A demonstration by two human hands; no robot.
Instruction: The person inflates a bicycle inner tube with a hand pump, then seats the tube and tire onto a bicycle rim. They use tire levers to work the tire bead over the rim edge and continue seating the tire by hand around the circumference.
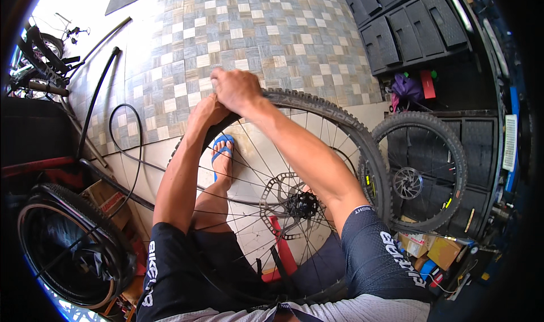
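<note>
A large bicycle wheel stands in front of me, with a knobby black tire (343, 117), thin spokes, a disc rotor (272, 214) and a dark hub (302, 205). At its upper left, my left hand (208, 111) is closed around the tire. My right hand (238, 90) is a fist close above and against the same stretch of tire, beside the left hand. Its curled fingers hide whatever they hold. My forearms cross in front of part of the spokes.
A second wheel (422, 129) leans against black drawers at the right. Stacked tires and rims (73, 231) lie at lower left. A black hose (139, 130) loops over the tiled floor. My foot in a blue sandal (224, 146) shows behind the spokes. Boxes (442, 253) sit at lower right.
</note>
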